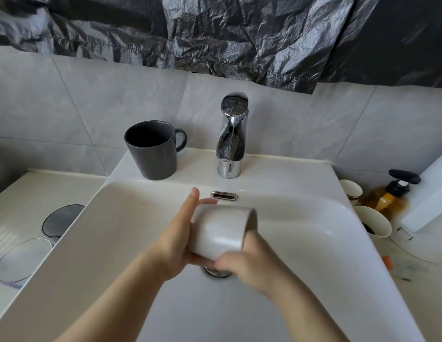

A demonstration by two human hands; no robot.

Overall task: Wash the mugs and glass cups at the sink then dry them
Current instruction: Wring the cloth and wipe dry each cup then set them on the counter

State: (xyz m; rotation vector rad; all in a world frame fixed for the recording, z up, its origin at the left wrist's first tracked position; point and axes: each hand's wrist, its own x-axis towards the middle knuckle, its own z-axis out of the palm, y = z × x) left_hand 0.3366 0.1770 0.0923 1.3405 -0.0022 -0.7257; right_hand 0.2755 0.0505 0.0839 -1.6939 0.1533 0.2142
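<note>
Far left of the grip stand a clear glass cup [22,261] and a second glass cup [62,219]. A dark mug [154,154] stands up-left of it on the sink [141,218] ledge. The left hand [180,238] wraps the base of a white mug [220,230], which lies sideways above the drain [216,272]. The right hand [242,265], blurred, touches the mug's lower wall; its hold cannot be determined.

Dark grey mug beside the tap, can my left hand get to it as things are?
Probably yes, once freed. The dark grey mug stands upright on the sink ledge, and nothing lies between it and the left hand. But that hand holds the white mug, so let go first.
</note>
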